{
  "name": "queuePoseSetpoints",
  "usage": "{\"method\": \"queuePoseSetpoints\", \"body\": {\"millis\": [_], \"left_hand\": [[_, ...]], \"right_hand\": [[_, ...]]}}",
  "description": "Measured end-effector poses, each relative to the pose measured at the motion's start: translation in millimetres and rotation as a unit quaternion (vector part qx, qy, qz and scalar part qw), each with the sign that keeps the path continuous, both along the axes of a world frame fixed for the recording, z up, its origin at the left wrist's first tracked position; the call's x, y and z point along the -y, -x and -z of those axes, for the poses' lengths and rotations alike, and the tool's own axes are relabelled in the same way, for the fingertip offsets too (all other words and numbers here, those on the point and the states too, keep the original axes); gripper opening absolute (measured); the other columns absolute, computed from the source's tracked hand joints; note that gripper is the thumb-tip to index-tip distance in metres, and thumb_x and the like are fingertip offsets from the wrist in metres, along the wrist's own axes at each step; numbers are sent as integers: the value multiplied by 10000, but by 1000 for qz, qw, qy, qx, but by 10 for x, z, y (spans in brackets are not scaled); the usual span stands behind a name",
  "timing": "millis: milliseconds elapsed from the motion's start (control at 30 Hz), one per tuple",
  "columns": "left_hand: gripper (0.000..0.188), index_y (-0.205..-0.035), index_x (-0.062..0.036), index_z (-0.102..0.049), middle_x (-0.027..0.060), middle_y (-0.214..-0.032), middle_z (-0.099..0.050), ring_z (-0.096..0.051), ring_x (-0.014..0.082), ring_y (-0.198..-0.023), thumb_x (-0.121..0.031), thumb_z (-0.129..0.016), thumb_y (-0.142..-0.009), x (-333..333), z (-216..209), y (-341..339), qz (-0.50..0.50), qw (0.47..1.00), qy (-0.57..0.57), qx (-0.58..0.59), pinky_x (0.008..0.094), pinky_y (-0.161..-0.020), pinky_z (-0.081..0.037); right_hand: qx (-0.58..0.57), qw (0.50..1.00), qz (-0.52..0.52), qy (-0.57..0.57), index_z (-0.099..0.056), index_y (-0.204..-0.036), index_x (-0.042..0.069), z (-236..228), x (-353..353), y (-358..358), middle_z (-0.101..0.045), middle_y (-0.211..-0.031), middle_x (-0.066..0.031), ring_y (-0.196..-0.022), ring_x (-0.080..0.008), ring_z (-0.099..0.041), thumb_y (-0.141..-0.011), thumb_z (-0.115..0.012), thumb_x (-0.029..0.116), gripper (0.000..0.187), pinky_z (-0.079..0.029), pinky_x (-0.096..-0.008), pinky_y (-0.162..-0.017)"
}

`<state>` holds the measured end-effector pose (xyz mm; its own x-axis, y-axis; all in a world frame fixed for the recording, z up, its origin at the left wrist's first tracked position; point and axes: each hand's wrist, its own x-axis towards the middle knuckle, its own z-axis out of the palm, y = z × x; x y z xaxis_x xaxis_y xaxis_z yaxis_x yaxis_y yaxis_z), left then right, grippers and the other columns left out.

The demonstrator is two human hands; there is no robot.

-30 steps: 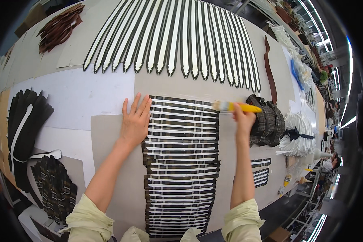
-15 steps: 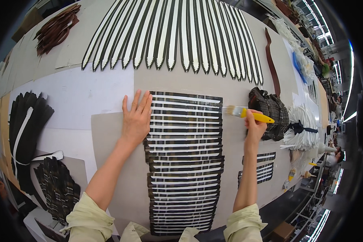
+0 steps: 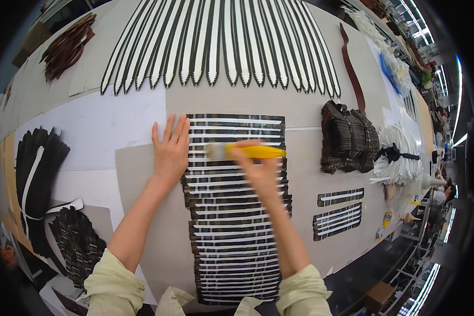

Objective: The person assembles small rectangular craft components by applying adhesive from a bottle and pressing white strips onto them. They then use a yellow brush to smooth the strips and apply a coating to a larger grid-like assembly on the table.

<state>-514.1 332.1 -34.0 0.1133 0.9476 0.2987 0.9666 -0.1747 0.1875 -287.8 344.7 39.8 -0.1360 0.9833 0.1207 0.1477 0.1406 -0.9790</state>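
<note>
R hand (image 3: 259, 169): grasping yellow-hdl. flat bristle brush (image 3: 269, 152), now over dark plaid, white-striped flat strips (image 3: 234, 229), col. at ctr.; earlier just R of them. L hand (image 3: 170, 150): flat, gripping nil, at strips' L edge. Beyond: blk/wht pointed straps (image 3: 214, 47), in row.

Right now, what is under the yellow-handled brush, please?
Under the yellow-handled brush lie white-banded plaid strips, visible above and below it in the picture. The parts directly beneath it and the right hand are covered; blur hides whether the bristles touch.
</note>
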Motion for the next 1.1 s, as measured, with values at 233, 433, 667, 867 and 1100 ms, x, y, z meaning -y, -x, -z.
{"method": "queuePoseSetpoints", "body": {"millis": [233,433,667,867,1100], "left_hand": [[455,-1457,-9,-460,68,-1566,-412,-297,278,-1489,-98,-467,-1011,50,32,81,-11,1000,-12,-3,581,-1198,-106],[452,-1453,-10,-464,66,-1561,-421,-305,279,-1484,-97,-467,-1009,17,59,0,-8,1000,-12,-13,583,-1197,-108],[487,-1468,-16,-447,63,-1569,-407,-298,288,-1486,-87,-493,-988,57,32,56,-7,1000,-12,9,590,-1191,-108],[490,-1460,-7,-453,83,-1566,-408,-298,293,-1485,-85,-506,-979,23,19,49,-5,1000,9,-28,598,-1187,-109],[477,-1436,3,-476,84,-1562,-412,-294,306,-1483,-89,-525,-971,75,60,82,-17,999,-14,27,606,-1188,-114]], "right_hand": [[82,971,214,72,-701,-974,25,90,-211,-1345,-622,-728,19,-630,-29,-504,-944,-688,128,108,-391,-170,-580],[45,996,45,58,-718,-994,48,-20,136,-220,-672,-813,15,-709,-55,-548,-919,-724,141,119,-438,-210,-636],[99,971,201,85,-693,-987,38,27,46,-1470,-637,-775,18,-675,-50,-520,-948,-692,146,115,-423,-195,-630],[35,999,-4,13,-706,-938,56,127,-110,404,-666,-732,12,-635,-54,-536,-905,-737,149,103,-417,-215,-589],[36,990,131,21,-707,-938,60,-79,-364,-449,-664,-806,16,-686,-40,-534,-923,-714,123,65,-425,-211,-628]]}}
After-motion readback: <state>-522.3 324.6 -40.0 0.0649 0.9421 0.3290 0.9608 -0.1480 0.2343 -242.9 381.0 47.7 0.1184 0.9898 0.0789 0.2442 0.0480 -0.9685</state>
